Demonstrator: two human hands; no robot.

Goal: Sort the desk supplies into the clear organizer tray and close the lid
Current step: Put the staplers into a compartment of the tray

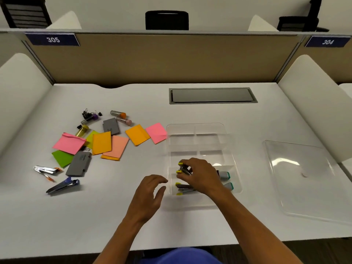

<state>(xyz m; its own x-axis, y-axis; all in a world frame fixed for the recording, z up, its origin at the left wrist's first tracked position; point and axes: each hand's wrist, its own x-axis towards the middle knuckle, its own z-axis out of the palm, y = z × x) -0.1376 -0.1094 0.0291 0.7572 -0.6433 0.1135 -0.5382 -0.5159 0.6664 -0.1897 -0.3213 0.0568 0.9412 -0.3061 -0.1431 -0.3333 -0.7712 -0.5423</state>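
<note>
Over tray [198,128] near bench's [190,221] front edge: right hand [202,176] pinches one yellow-tipped stapler [183,168]; second stapler [185,188] below; left hand [150,195] relaxed, empty; one lid [304,180] rightward.

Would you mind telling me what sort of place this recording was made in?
Probably a shared study or office room: numbered seat signs, 305 and 304, on a divider panel, and a desk with a built-in cable hatch.

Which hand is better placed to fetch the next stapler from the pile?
Left. The left hand hovers free beside the tray, nearer the blue stapler; the right hand holds a yellow-tipped stapler over the tray.
</note>
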